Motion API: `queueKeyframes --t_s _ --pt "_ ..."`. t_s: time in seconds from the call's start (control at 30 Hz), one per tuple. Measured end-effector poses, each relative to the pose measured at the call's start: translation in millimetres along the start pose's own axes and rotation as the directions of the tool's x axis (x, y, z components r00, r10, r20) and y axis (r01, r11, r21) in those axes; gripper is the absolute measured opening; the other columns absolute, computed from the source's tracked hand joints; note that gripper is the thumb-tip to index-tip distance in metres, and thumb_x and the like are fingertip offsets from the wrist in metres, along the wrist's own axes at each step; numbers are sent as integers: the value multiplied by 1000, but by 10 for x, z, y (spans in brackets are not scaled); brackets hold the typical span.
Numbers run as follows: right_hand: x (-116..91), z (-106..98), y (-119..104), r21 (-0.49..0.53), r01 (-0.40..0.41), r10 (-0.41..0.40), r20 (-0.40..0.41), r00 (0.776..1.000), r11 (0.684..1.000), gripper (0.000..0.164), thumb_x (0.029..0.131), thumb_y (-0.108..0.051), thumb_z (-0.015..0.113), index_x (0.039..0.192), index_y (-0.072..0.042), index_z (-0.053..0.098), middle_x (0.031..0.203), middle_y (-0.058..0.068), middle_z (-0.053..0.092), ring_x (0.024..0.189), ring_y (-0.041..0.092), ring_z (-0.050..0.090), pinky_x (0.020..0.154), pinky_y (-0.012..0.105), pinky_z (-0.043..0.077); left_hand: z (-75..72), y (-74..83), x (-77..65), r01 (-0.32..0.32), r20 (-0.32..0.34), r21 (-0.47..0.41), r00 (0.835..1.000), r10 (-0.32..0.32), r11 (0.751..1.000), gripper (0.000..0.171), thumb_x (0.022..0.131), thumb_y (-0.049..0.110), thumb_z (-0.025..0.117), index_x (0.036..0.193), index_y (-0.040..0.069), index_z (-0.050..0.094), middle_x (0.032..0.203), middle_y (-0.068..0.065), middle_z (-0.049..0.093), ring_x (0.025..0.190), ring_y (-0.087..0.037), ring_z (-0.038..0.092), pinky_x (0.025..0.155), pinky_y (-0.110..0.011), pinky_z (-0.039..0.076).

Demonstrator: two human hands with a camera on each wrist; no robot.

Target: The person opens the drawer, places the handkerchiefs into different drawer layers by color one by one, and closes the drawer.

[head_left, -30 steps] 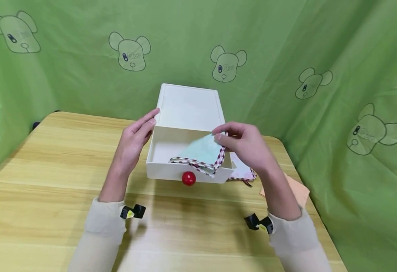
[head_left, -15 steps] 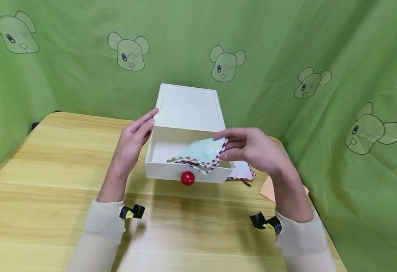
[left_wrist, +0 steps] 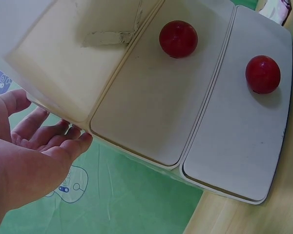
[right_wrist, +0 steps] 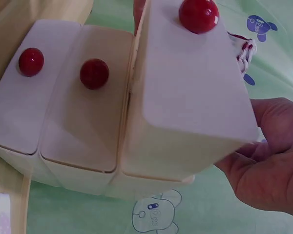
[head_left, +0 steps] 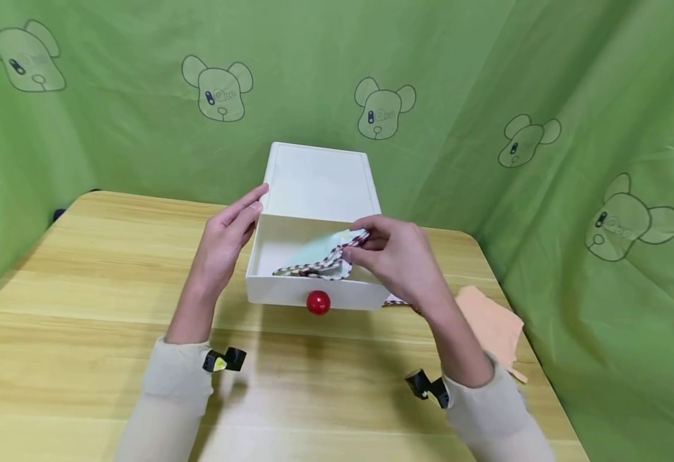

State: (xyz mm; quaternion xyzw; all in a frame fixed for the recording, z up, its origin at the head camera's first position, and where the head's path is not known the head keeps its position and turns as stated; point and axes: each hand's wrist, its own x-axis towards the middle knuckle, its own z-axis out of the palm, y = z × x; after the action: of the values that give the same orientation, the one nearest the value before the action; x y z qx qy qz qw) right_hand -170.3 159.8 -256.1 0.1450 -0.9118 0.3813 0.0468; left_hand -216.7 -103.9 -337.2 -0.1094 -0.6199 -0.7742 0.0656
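Note:
A white drawer cabinet (head_left: 321, 183) stands on the table with its top drawer (head_left: 282, 290) pulled out, a red knob (head_left: 318, 302) on the front. My left hand (head_left: 221, 247) rests its extended fingers against the cabinet's left side. Over the open drawer, my right hand (head_left: 400, 260) pinches the edge of a mint-green handkerchief (head_left: 314, 251) with a dark-red and white braided border. The cloth lies folded and tilted, partly inside the drawer. In the right wrist view only a bit of its border (right_wrist: 245, 51) shows behind the drawer front.
Two lower drawers (left_wrist: 151, 92) with red knobs are closed in the left wrist view. Right of the cabinet, a pale handkerchief (head_left: 396, 300) is mostly hidden by my right hand. A peach cloth (head_left: 490, 324) lies near the table's right edge. Green curtain (head_left: 308, 51) surrounds the table.
My right hand first shifts right along the handkerchief's edge, then moves left, bringing the edge inward so the cloth bunches further over the drawer. My left hand stays in place.

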Motion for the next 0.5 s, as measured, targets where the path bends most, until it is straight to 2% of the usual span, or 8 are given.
queueKeyframes --t_s 0.13,0.27,0.5 --pt "12 40 -7 9 -7 7 -28 1000 1000 36 85 -15 83 118 -4 72 99 11 77 89 20 75 71 29 63 6 7 6 -4 1 -5 1000 4 1000 41 104 29 60 144 18 59 156 4 49 146 -15 42 122 -35 34" --pt "16 54 -14 48 -30 30 -2 1000 998 39 87 -15 82 121 -1 70 103 13 76 93 22 76 74 28 63 10 14 10 -3 -1 -4 1000 3 1000 41 104 30 60 143 18 59 156 4 49 146 -15 42 122 -35 34" --pt "21 79 -1 195 -65 66 -2 998 979 42 88 -9 80 126 1 66 110 17 75 102 24 75 78 22 62 1 5 5 2 -4 -1 1000 -2 1000 41 104 30 60 144 18 59 156 4 49 147 -15 42 122 -35 34"
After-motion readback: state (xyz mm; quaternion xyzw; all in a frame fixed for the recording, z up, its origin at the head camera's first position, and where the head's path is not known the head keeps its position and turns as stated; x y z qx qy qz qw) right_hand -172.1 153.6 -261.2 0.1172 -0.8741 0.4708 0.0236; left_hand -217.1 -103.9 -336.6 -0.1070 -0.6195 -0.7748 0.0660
